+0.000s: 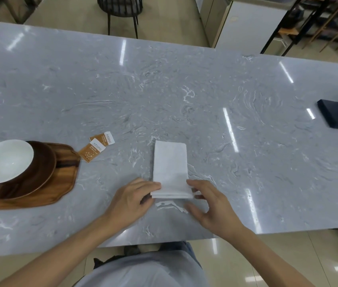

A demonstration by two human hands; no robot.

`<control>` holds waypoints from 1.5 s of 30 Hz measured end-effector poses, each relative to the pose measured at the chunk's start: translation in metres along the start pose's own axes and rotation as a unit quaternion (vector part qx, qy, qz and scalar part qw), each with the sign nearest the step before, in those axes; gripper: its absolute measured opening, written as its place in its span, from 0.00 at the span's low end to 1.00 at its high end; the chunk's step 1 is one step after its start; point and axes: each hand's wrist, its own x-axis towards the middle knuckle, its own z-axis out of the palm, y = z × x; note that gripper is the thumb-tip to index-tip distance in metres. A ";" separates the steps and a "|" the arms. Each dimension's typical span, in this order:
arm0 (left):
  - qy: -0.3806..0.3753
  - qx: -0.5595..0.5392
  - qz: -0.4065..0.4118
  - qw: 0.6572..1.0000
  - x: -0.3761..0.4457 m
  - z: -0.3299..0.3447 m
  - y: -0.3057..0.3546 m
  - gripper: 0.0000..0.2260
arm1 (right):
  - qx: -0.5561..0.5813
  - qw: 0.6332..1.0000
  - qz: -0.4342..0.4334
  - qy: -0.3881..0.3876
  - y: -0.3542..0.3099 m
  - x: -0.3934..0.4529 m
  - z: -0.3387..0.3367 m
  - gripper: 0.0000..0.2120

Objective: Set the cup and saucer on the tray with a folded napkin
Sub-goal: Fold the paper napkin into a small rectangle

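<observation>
At lower centre the folded napkin is pinched by both hands' grip, left hand and right hand, and is judged due next on the tray at left.

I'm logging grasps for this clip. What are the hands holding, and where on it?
Both hands, left and right, pinch the folded napkin at its near corners.
</observation>
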 end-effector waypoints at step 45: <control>0.145 -0.122 -0.251 0.949 0.082 0.023 -0.019 0.17 | -0.009 0.916 0.381 0.125 0.003 0.076 0.043 0.08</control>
